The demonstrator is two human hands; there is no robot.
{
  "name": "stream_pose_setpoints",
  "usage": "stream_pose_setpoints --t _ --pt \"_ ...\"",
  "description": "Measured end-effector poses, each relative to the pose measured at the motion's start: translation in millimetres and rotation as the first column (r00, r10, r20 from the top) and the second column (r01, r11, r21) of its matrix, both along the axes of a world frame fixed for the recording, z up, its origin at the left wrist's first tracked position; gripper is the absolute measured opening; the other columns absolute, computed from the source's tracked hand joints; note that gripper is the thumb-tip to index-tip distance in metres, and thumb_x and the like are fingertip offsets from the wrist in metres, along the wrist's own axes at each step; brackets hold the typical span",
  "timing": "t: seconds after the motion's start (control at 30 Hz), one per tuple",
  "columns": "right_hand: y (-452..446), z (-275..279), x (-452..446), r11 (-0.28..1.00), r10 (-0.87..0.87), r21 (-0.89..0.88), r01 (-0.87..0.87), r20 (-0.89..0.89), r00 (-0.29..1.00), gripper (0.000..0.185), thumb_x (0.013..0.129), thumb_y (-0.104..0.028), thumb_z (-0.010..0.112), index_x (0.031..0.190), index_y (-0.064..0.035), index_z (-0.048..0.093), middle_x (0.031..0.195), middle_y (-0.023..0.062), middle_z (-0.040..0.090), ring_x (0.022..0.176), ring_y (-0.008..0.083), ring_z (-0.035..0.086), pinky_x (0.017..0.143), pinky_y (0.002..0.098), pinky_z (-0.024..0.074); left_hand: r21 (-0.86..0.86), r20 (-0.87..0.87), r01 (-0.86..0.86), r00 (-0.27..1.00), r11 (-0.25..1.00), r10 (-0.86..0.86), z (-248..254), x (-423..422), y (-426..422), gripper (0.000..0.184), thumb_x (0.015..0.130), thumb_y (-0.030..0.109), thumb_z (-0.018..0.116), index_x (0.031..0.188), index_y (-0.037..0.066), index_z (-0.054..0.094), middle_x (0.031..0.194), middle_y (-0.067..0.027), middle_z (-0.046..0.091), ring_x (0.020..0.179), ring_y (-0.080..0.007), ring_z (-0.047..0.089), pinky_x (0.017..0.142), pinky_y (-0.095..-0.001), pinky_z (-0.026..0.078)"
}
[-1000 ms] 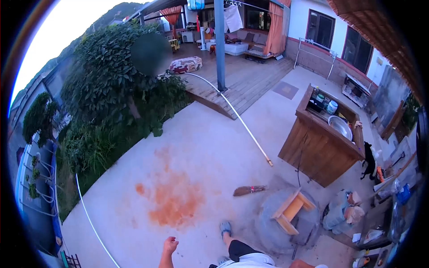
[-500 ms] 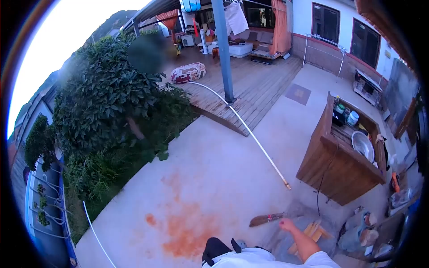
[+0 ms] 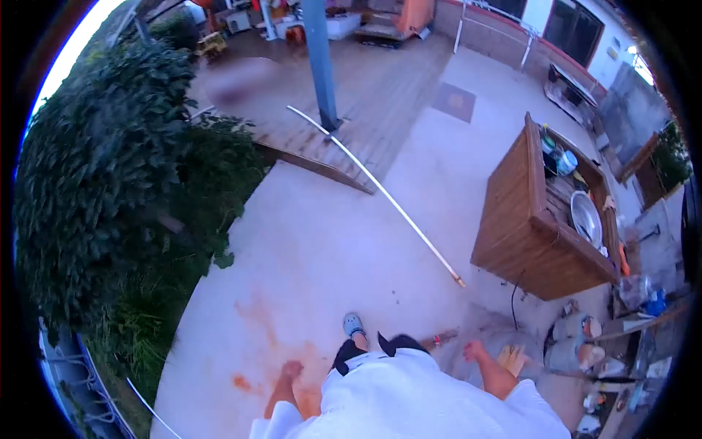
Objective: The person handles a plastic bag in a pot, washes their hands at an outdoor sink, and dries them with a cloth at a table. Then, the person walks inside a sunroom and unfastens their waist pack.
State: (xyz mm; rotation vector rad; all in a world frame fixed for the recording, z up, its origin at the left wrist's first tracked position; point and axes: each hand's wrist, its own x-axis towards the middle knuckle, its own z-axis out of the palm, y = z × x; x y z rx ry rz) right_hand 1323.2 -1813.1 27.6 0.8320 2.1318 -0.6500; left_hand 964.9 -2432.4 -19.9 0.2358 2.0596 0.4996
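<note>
My left hand (image 3: 292, 368) hangs low over the paving near the orange-brown stain (image 3: 256, 314), with nothing visible in it and its fingers loose. On the other side, my right hand (image 3: 474, 350) hangs beside my body, also without anything visible in it. Close to that hand are pale wood pieces (image 3: 513, 357) on the ground. A broom (image 3: 443, 338) lies between my body and the right hand, partly hidden by my clothing. My foot in a grey-blue clog (image 3: 353, 323) is stretched forward on the paving.
A long white pole (image 3: 395, 205) lies from the wooden deck (image 3: 395, 95) onto the paving. A brown wooden cabinet (image 3: 504, 212) stands ahead right, holding a metal basin (image 3: 585, 218) and jars. Bushes (image 3: 95, 183) border the left; clutter (image 3: 585, 347) lines the right.
My left hand and clogged foot have come into view. My right hand has shifted slightly right. The view has tilted down, and the cabinet and pole appear higher.
</note>
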Motion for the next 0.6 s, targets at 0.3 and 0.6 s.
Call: stream_pose_setpoints --t 0.3,0.6 --pt "-51.3 -80.7 37.6 0.926 0.356 -0.153 -0.346 0.045 0.933 0.031 0.067 -0.033 0.058 0.088 -0.0110 0.060 0.080 0.0094 0.056 0.080 0.0236 0.055 0.064 0.0393 0.0470 0.500 -0.198 -0.166 0.933 0.850 0.299 133.2 -285.5 257.0 0.027 0.071 0.013 0.057 0.094 -0.002 0.055 0.078 -0.0080 0.058 0.072 -0.0134 0.053 0.065 -0.0260 0.043" --pt "129.5 57.3 -303.3 0.933 -0.358 -0.055 0.354 -0.106 0.928 0.045 0.058 -0.019 0.060 0.100 -0.0033 0.055 0.075 0.0114 0.061 0.067 0.0267 0.060 0.067 0.0347 0.0480 0.219 0.660 -0.772 0.568 0.597 0.492 26.0 -379.9 253.3 0.020 0.070 -0.006 0.053 0.089 -0.002 0.050 0.070 -0.0081 0.054 0.058 -0.0179 0.055 0.046 -0.0295 0.046"
